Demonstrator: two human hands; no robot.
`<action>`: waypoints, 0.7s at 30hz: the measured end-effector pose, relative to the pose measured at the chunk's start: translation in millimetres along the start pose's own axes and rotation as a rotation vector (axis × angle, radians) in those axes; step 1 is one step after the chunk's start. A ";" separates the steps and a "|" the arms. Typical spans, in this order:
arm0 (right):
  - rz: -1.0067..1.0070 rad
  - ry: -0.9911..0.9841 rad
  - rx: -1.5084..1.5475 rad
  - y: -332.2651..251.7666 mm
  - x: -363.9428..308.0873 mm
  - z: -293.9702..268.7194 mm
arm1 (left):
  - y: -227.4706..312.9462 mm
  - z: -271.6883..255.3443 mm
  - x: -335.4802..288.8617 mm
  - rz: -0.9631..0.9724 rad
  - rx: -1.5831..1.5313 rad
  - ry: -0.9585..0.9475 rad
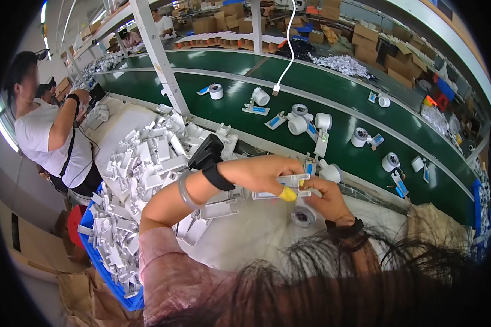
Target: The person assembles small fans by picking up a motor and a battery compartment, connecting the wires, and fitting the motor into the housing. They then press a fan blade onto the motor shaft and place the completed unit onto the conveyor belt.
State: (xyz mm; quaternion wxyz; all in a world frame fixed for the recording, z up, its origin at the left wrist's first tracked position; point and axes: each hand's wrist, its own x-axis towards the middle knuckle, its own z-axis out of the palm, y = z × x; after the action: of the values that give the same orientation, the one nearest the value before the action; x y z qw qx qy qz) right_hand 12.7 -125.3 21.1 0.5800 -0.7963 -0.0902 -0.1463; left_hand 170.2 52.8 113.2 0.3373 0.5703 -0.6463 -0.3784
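Observation:
My left hand [270, 170] grips a long white plastic housing [263, 194] over the pale worktable [251, 229]; a yellow wrap covers its thumb. The fingers of my right hand [331, 201] are closed at the right end of the same housing, partly hiding it. Just below my fingers is a round white lamp-like head [303, 217] with a dark centre; whether it is joined to the housing I cannot tell. Beyond my hands, another white round head [331, 173] lies at the near edge of the green conveyor belt [229, 114].
Loose white housings [153, 147] are heaped at the left, and more fill a blue crate [120, 294]. Several assemblies with round heads [297, 125] lie along the belt. A white cable [289, 60] hangs above it near a metal post [161, 60]. A co-worker [52, 128] stands at far left.

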 end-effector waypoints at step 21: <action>0.192 0.048 0.204 -28.3 -58.9 -0.3 | -7.4 81.4 0.4 -0.290 -0.277 0.456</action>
State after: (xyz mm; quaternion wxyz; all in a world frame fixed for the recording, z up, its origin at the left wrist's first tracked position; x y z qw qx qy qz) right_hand -51.7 -115.3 26.7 0.6713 -0.7344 -0.0138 -0.0992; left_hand 103.1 60.5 67.2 0.4907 0.6754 -0.4080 -0.3695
